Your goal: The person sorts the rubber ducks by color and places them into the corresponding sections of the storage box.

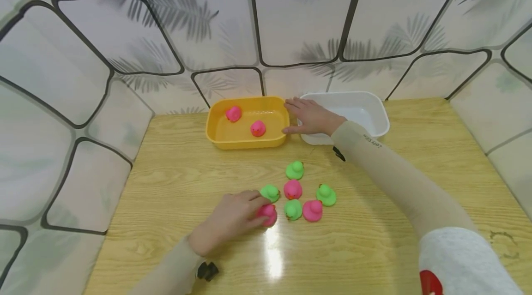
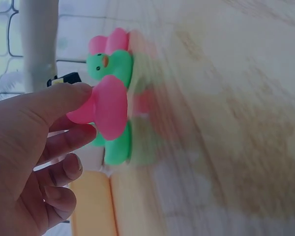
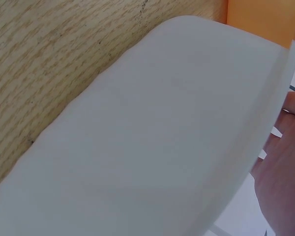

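Note:
In the head view my left hand [image 1: 234, 216] is low at the front of a loose group of rubber ducks. Its thumb and a finger pinch a pink rubber duck [image 2: 110, 108], which the left wrist view shows tipped on its side. Close by are a green duck [image 1: 270, 193] and another green duck [image 1: 293, 209]. My right hand [image 1: 311, 116] reaches over the white tub [image 1: 376, 122], its fingers extended to the right rim of the yellow tub [image 1: 249, 143]. Inside the yellow tub lie two pink ducks, one at the back left [image 1: 233, 113] and one nearer the front [image 1: 257, 128].
Other ducks stand on the wooden table [image 1: 174, 170]: a green one [image 1: 295, 170], a pink one [image 1: 293, 189], a pink one [image 1: 312, 210] and a green one [image 1: 326, 195]. Both tubs stand against the patterned wall [image 1: 303, 22] at the back.

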`<state>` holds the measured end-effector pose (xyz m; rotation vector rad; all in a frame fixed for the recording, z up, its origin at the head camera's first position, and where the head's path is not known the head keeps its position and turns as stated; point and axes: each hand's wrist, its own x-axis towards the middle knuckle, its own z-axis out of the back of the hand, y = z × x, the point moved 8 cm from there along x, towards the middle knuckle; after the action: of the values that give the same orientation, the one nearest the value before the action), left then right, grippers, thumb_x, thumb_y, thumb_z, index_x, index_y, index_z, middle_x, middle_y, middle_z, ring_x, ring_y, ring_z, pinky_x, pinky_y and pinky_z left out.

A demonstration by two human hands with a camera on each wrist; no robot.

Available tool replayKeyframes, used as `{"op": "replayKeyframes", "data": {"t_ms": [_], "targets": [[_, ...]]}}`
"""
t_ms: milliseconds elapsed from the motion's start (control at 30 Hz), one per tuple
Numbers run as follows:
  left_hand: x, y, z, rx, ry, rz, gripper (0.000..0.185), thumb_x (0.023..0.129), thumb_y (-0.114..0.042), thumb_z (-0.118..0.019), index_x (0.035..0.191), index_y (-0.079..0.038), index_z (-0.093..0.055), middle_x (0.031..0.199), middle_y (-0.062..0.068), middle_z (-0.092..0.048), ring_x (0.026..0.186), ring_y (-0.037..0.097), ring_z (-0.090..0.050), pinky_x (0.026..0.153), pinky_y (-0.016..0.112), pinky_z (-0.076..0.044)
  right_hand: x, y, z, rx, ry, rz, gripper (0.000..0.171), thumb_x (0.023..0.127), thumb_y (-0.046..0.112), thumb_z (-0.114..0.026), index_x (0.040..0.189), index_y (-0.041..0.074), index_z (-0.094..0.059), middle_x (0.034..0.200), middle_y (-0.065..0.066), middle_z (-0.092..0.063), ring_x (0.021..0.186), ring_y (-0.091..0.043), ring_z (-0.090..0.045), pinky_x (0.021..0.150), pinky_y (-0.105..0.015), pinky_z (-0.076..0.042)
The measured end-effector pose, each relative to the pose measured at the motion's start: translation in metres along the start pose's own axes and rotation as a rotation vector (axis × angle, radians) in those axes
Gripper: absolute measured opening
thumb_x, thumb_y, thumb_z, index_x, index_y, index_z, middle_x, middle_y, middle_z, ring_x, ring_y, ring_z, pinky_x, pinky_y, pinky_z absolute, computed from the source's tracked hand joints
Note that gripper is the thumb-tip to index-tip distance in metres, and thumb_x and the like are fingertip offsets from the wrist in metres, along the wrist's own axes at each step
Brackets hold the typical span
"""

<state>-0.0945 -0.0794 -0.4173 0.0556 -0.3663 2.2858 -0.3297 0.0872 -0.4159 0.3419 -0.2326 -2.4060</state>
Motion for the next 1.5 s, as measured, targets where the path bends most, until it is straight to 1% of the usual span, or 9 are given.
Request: {"op": "replayKeyframes", "data": {"t_ms": [133, 300, 567, 667, 867, 1000, 1133, 1333, 1500], "targets": [[-0.001, 0.001, 0.009, 0.007, -0.033, -0.011, 0.026, 0.092, -0.037, -0.080, 0.109, -0.019, -0.075, 0.097, -0.006, -0.069, 0.083, 0.009, -0.065, 0.067, 0.027, -0.055, 0.001, -0.001, 0.000, 0.005, -0.005, 0.008, 0.096, 0.100, 0.062, -0.059, 0.164, 0.000, -0.023, 0.171, -0.020, -0.020, 0.159, -0.041, -0.012, 0.127, -0.055, -0.011], [0.000, 0.004, 0.023, 0.046, -0.096, -0.033, 0.031, 0.088, -0.035, -0.085, 0.110, -0.016, -0.077, 0.099, -0.005, -0.072, 0.084, 0.010, -0.069, 0.065, 0.026, -0.056, 0.001, -0.001, 0.000, 0.006, -0.006, 0.001, 0.096, 0.099, 0.063, -0.059, 0.164, 0.001, -0.023, 0.171, -0.019, -0.020, 0.159, -0.040, -0.012, 0.127, -0.055, -0.011], [0.006, 0.020, 0.048, 0.079, -0.128, -0.050, 0.033, 0.087, -0.031, -0.087, 0.111, -0.011, -0.076, 0.096, -0.002, -0.072, 0.079, 0.011, -0.069, 0.062, 0.025, -0.056, 0.001, -0.002, -0.001, 0.004, 0.000, -0.008, 0.096, 0.100, 0.063, -0.058, 0.165, 0.002, -0.023, 0.172, -0.018, -0.019, 0.159, -0.039, -0.011, 0.127, -0.054, -0.011], [0.011, 0.029, 0.057, 0.086, -0.140, -0.044, 0.034, 0.086, -0.031, -0.088, 0.111, -0.011, -0.076, 0.096, -0.001, -0.072, 0.078, 0.013, -0.069, 0.062, 0.028, -0.056, 0.002, -0.003, -0.001, 0.000, 0.003, -0.008, 0.097, 0.099, 0.064, -0.058, 0.165, 0.002, -0.022, 0.172, -0.018, -0.019, 0.159, -0.039, -0.010, 0.127, -0.054, -0.011], [0.023, 0.050, 0.070, 0.070, -0.119, 0.008, 0.033, 0.088, -0.031, -0.086, 0.113, -0.011, -0.075, 0.098, 0.000, -0.072, 0.080, 0.016, -0.068, 0.064, 0.033, -0.057, 0.002, -0.004, -0.002, -0.007, 0.007, -0.009, 0.097, 0.099, 0.065, -0.057, 0.165, 0.002, -0.021, 0.172, -0.018, -0.018, 0.160, -0.038, -0.010, 0.127, -0.054, -0.010], [0.031, 0.066, 0.077, 0.085, -0.104, 0.044, 0.032, 0.090, -0.030, -0.084, 0.113, -0.011, -0.075, 0.097, 0.001, -0.071, 0.078, 0.018, -0.066, 0.063, 0.036, -0.055, 0.003, -0.005, -0.003, -0.012, 0.010, -0.011, 0.098, 0.100, 0.066, -0.055, 0.165, 0.003, -0.021, 0.172, -0.017, -0.018, 0.160, -0.038, -0.010, 0.127, -0.053, -0.010], [0.040, 0.083, 0.082, 0.078, -0.064, 0.084, 0.031, 0.091, -0.029, -0.083, 0.113, -0.009, -0.074, 0.095, 0.004, -0.069, 0.080, 0.021, -0.064, 0.066, 0.038, -0.055, 0.003, -0.005, -0.004, -0.006, 0.012, -0.012, 0.098, 0.100, 0.067, -0.054, 0.166, 0.003, -0.020, 0.173, -0.017, -0.017, 0.160, -0.038, -0.009, 0.127, -0.053, -0.010], [0.055, 0.113, 0.085, 0.098, -0.002, 0.154, 0.033, 0.093, -0.030, -0.080, 0.116, -0.008, -0.073, 0.102, 0.007, -0.071, 0.085, 0.024, -0.067, 0.069, 0.041, -0.057, 0.003, -0.005, -0.004, -0.013, 0.011, -0.013, 0.098, 0.100, 0.067, -0.054, 0.166, 0.003, -0.021, 0.173, -0.017, -0.017, 0.160, -0.038, -0.010, 0.127, -0.052, -0.010], [0.067, 0.133, 0.091, 0.045, 0.014, 0.197, 0.030, 0.096, -0.028, -0.077, 0.116, -0.007, -0.072, 0.108, 0.010, -0.072, 0.090, 0.028, -0.068, 0.075, 0.045, -0.056, 0.002, -0.004, -0.002, -0.014, 0.018, -0.013, 0.098, 0.099, 0.067, -0.054, 0.165, 0.003, -0.020, 0.172, -0.018, -0.017, 0.159, -0.039, -0.010, 0.127, -0.053, -0.010]]}}
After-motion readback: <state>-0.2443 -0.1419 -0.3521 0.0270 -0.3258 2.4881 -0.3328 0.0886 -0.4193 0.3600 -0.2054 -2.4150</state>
